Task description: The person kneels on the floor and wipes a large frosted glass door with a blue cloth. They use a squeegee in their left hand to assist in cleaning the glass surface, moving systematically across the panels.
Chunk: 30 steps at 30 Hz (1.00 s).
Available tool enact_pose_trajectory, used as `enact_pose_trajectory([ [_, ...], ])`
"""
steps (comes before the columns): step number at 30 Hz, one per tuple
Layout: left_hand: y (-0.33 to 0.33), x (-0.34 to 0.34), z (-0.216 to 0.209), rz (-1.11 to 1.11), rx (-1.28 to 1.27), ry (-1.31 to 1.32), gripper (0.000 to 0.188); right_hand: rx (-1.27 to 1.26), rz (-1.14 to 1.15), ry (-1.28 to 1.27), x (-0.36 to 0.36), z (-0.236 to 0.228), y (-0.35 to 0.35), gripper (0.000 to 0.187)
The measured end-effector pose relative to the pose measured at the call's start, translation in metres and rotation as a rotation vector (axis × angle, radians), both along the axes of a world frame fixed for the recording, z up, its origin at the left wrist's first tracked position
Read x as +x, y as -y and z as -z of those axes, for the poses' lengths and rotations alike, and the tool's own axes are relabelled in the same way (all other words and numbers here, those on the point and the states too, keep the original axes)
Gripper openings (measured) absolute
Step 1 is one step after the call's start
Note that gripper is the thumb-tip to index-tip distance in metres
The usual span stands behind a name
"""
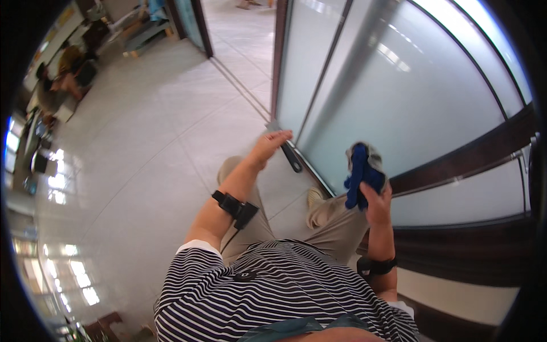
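Note:
My left hand (268, 149) is closed round a scraper with a black handle (292, 158) and a flat grey blade (273, 125). The handle slants down to the right, and the blade end points away from me, near the foot of the frosted glass panel (410, 97). In my right hand (377, 205) is a bunched blue cloth (359, 171), with a greyish piece of fabric (374, 157) crumpled against it. Whether these are one item or two I cannot tell. The cloth is held up in front of the glass, to the right of my knee.
A dark wooden rail (461, 159) crosses the glass on the right, near a metal door handle (527, 165). An open doorway (242, 45) with a floor track lies ahead. Pale tiles (137, 142) spread left, where a person (62, 80) sits far off.

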<state>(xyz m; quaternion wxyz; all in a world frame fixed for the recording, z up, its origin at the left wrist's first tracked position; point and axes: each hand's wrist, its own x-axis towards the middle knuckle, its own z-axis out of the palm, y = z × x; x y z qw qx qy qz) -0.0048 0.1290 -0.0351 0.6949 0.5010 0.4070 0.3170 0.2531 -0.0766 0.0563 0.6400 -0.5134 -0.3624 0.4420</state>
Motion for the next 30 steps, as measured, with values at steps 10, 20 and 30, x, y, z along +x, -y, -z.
enact_pose_trajectory([
  [10,-0.061,0.034,0.024,-0.268,-0.156,0.502,0.022,0.489,1.023,1.819,0.023,-0.221,-0.038,0.065],
  [20,-0.096,-0.009,0.012,-0.66,-0.224,0.604,0.014,0.372,0.707,2.219,0.026,-0.129,-0.18,0.084],
  [30,-0.107,-0.005,-0.02,-0.708,-0.319,0.687,0.015,0.424,-0.524,2.291,0.027,0.107,-0.204,0.037],
])
